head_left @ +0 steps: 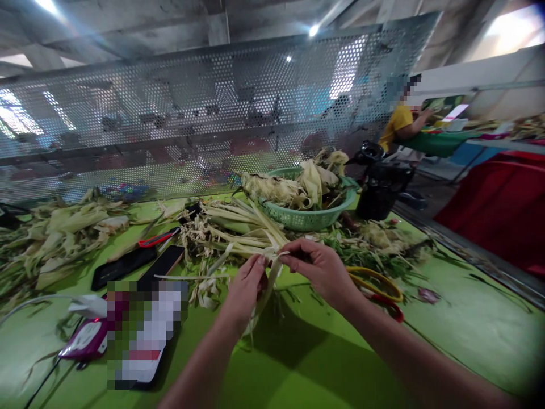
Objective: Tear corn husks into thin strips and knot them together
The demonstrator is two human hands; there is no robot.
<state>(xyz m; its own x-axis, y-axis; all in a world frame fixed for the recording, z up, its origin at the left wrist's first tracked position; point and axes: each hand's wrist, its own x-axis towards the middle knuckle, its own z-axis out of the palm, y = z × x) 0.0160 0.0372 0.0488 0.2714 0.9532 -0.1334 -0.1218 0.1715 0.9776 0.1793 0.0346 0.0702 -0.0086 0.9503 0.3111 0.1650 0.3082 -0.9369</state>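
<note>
Pale strips of dried husk (271, 272) hang between my two hands above the green table. My left hand (247, 289) pinches the strips from the left, thumb against the fingers. From the right, my right hand (315, 270) pinches the same pale material with thumb and forefinger, close to the left fingertips. Just behind the fingers, a bundle of long pale stalks (238, 221) lies on the table. The exact knot or fold at the fingertips is too small to make out.
A green basket (309, 218) of husks stands behind. Yellow-and-red-handled scissors (378, 287) lie right, a red cutter (157, 237), phones (123, 267) and a purple device (85, 339) left. Husks (63, 238) pile far left. A person in yellow (399, 126) sits beyond a perforated metal screen (191, 113).
</note>
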